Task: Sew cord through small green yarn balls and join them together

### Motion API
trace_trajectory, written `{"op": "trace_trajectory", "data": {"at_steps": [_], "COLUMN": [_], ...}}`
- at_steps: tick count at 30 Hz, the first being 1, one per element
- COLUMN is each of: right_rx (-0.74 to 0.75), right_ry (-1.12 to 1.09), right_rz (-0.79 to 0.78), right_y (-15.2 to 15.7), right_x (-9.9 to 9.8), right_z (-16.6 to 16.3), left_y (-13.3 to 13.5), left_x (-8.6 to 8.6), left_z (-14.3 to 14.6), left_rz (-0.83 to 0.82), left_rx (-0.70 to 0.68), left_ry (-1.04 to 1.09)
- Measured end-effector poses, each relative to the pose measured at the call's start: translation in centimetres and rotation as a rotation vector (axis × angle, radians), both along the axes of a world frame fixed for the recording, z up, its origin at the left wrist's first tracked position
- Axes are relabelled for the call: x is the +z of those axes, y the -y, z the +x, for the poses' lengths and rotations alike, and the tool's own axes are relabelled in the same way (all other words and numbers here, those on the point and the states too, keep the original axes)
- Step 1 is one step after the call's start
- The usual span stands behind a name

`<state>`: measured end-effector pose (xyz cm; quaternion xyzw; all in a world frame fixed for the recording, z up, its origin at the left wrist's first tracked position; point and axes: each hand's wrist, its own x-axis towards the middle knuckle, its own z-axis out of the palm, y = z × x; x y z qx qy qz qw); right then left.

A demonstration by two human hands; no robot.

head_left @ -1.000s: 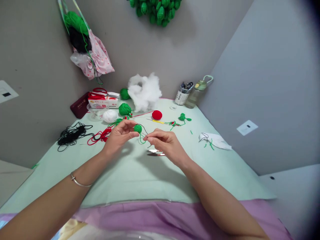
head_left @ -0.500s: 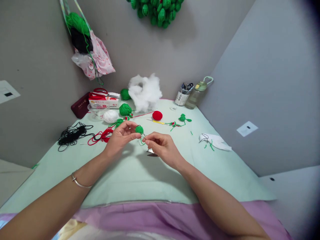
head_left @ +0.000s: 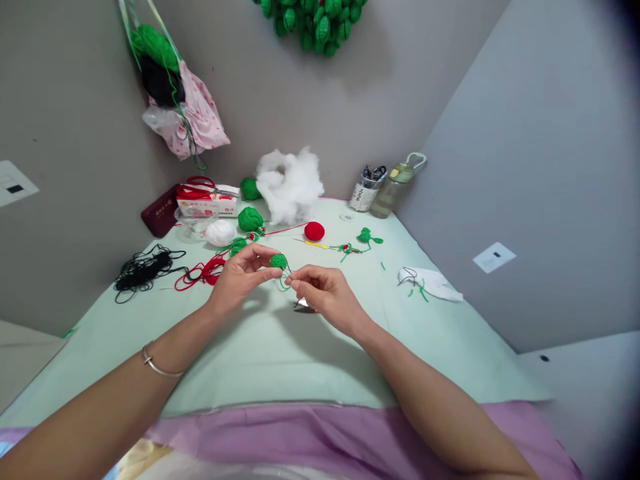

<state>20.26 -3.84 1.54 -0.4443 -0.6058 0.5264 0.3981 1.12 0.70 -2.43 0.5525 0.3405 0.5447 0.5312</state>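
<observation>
My left hand [head_left: 241, 279] pinches a small green crocheted ball [head_left: 279, 261] between thumb and fingertips, a little above the pale green cloth [head_left: 260, 353]. My right hand [head_left: 325, 293] is just right of the ball, its fingers pinched on a thin thread or needle that runs to it; the thing is too small to name. Green yarn tails hang below the ball. Small metal scissors [head_left: 303, 306] lie on the cloth, partly hidden under my right hand.
At the back lie white stuffing [head_left: 290, 183], green yarn balls [head_left: 249, 219], a red crocheted ball [head_left: 314, 231], a white ball [head_left: 220, 233], a box with red scissors [head_left: 207, 200], a jar [head_left: 365, 189] and a bottle [head_left: 395, 187]. Black yarn [head_left: 143, 267] and red yarn [head_left: 203, 272] lie left.
My right hand has moved left, closer to the green ball, and now covers more of the scissors. My left hand has stayed about where it was, turning the ball a little.
</observation>
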Motion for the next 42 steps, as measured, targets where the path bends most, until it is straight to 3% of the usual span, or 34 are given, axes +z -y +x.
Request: {"op": "trace_trajectory", "data": {"at_steps": [5,12,15,19,23,32,34,39,42], "right_rx": [0.007,-0.036,-0.068,-0.072,-0.069,0.073,0.073,-0.074,-0.109], "right_ry": [-0.023,-0.077,-0.072,-0.112,-0.187,-0.238,-0.147,0.265,0.264], "right_rz": [0.009,0.095,0.051,-0.087,-0.116,-0.234,-0.162,0.23,0.336], "right_y": [-0.1,-0.5,-0.8,-1.1,-1.4,-2.1,-2.1,-1.9,-2.1], "right_x": [-0.3,-1.6,-2.0,-2.3,-2.2,-1.9,-2.2,-2.7,-2.3], "right_z": [0.0,-0.3,-0.5,-0.6,-0.4,1.0,1.0,0.9,1.0], "left_y": [0.2,0.9,0.9,0.8,0.8,1.1,1.1,0.9,1.0], "left_x": [0.2,1.0,0.7,-0.1,-0.7,-0.8,-1.0,-1.6,-1.3], "left_z": [0.2,0.6,0.7,0.8,1.0,1.2,1.1,0.9,1.1], "left_rz": [-0.032,-0.198,-0.212,-0.142,-0.063,0.131,0.168,0.198,0.194], "left_rx": [-0.043,-0.142,-0.126,-0.068,-0.047,-0.004,-0.025,-0.068,-0.099], "left_ry": [0.007,0.095,0.091,0.011,-0.084,-0.235,-0.292,-0.373,-0.408]}}
